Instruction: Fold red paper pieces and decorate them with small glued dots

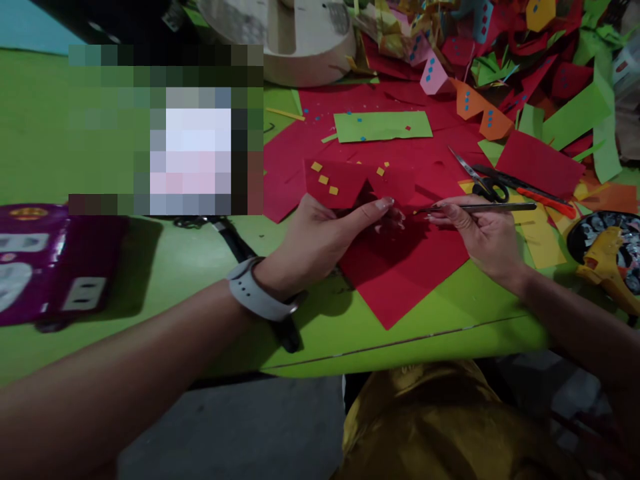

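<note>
My left hand [325, 237], with a white watch strap on its wrist, pinches the edge of a folded red paper piece [345, 183] that carries small yellow squares. My right hand [480, 230] is closed on slim metal tweezers [480, 208], whose tip points left toward my left fingertips. Both hands rest over a large red paper sheet [400, 273] lying on the green table [150, 267].
Black-handled scissors [480, 177] and an orange cutter [545, 199] lie right of my hands. A green strip with dots [383, 125], a heap of coloured paper shapes [500, 53], a purple packet [45, 260], a round wooden object [295, 33] and a yellow glue gun [607, 267] surround the work area.
</note>
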`<state>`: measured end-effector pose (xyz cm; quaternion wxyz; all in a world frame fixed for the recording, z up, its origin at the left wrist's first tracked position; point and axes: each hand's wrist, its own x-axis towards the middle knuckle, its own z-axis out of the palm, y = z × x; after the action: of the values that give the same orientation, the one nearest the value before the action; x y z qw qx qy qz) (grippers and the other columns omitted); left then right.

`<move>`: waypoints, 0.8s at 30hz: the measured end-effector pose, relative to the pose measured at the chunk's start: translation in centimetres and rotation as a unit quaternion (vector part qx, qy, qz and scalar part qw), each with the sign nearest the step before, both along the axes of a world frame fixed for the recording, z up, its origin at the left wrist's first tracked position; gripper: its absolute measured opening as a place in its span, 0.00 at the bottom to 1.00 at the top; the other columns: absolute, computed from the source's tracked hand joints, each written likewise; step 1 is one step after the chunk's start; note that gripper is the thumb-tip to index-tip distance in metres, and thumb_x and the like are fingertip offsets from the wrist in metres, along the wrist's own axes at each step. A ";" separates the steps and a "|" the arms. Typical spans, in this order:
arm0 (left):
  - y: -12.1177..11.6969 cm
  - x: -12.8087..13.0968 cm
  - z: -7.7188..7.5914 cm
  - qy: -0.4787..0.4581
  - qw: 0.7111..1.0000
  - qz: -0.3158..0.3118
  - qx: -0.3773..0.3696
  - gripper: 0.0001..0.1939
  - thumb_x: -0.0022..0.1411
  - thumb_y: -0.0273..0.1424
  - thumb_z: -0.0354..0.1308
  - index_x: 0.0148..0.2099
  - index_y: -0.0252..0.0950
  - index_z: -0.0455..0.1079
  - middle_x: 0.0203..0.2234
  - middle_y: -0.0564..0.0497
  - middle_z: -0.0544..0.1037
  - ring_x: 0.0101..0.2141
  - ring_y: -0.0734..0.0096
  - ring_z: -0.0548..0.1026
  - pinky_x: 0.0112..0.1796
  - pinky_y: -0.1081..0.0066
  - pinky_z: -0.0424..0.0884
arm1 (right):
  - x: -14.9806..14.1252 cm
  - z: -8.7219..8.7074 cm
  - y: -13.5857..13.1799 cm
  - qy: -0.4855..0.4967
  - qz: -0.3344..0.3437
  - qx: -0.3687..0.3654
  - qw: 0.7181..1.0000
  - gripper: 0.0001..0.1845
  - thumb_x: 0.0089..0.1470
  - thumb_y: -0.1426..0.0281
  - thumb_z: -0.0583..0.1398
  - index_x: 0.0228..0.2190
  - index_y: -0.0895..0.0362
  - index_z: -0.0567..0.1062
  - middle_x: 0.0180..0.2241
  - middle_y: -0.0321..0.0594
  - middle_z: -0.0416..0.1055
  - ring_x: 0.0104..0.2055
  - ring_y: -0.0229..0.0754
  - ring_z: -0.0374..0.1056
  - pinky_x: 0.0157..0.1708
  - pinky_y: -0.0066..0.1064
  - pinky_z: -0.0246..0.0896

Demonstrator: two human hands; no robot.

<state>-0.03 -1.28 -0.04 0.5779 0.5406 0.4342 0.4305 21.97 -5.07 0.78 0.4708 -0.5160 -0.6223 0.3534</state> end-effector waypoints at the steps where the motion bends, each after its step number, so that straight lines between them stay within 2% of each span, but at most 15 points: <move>1: 0.0 0.0 0.0 0.001 1.000 -0.002 -0.001 0.13 0.56 0.43 0.70 0.38 0.42 0.77 0.38 0.49 0.84 0.40 0.55 0.82 0.44 0.56 0.80 | 0.0 0.0 0.0 0.002 -0.003 -0.004 1.000 0.18 0.60 0.53 0.62 0.35 0.56 0.80 0.34 0.38 0.81 0.37 0.42 0.81 0.41 0.34 0.80; 6: 0.0 0.1 0.2 0.012 1.000 -0.010 -0.002 0.13 0.56 0.44 0.69 0.36 0.41 0.77 0.36 0.49 0.84 0.39 0.54 0.82 0.43 0.57 0.80 | 0.2 0.6 -0.5 -0.005 -0.023 0.019 1.000 0.18 0.61 0.53 0.61 0.37 0.54 0.80 0.35 0.38 0.82 0.38 0.43 0.81 0.42 0.38 0.81; 10: -0.1 0.2 0.7 0.018 1.000 -0.015 -0.013 0.14 0.55 0.46 0.69 0.32 0.42 0.78 0.33 0.48 0.85 0.37 0.52 0.82 0.40 0.57 0.80 | 0.7 2.2 -1.7 -0.062 -0.042 0.139 0.987 0.10 0.63 0.61 0.61 0.42 0.48 0.81 0.37 0.35 0.83 0.38 0.43 0.81 0.40 0.37 0.81; 12: -0.2 0.3 1.1 0.004 0.999 -0.035 -0.026 0.15 0.54 0.48 0.69 0.32 0.42 0.78 0.32 0.48 0.85 0.36 0.52 0.82 0.40 0.56 0.81 | 0.9 3.1 -2.4 -0.112 -0.028 0.210 0.971 0.10 0.62 0.65 0.63 0.45 0.44 0.80 0.38 0.34 0.83 0.38 0.43 0.81 0.38 0.34 0.81; 14: -0.4 0.4 1.5 -0.008 0.999 -0.042 -0.031 0.16 0.53 0.49 0.69 0.31 0.42 0.78 0.31 0.47 0.85 0.34 0.52 0.82 0.39 0.55 0.81 | 0.9 3.8 -2.8 -0.158 0.013 0.249 0.955 0.13 0.61 0.67 0.63 0.47 0.41 0.80 0.40 0.33 0.83 0.37 0.43 0.81 0.38 0.34 0.81; 17: -0.9 0.6 2.1 0.011 0.998 -0.060 -0.022 0.17 0.52 0.51 0.69 0.30 0.42 0.78 0.30 0.47 0.84 0.33 0.52 0.82 0.37 0.55 0.81 | 0.7 4.2 -3.1 -0.192 0.060 0.259 0.945 0.17 0.62 0.68 0.62 0.50 0.38 0.78 0.43 0.31 0.82 0.39 0.44 0.81 0.40 0.36 0.82; 20: -1.3 0.8 2.4 0.033 0.995 -0.093 0.001 0.17 0.55 0.50 0.67 0.29 0.42 0.77 0.28 0.48 0.83 0.31 0.56 0.81 0.36 0.59 0.81 | 0.5 4.1 -3.0 -0.191 0.068 0.254 0.946 0.19 0.62 0.71 0.61 0.51 0.37 0.76 0.44 0.30 0.82 0.39 0.44 0.81 0.40 0.36 0.82; 24: -1.5 0.8 2.4 0.057 0.992 -0.108 0.016 0.16 0.57 0.49 0.66 0.30 0.41 0.76 0.28 0.48 0.82 0.30 0.60 0.79 0.34 0.64 0.79 | 0.4 3.8 -2.9 -0.207 0.064 0.266 0.939 0.16 0.63 0.72 0.61 0.49 0.42 0.78 0.43 0.31 0.82 0.37 0.42 0.81 0.41 0.34 0.81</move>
<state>0.73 -2.81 2.38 0.5867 0.6172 0.3983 0.3409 22.35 -7.99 4.63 0.4278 -0.3934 -0.8088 0.0898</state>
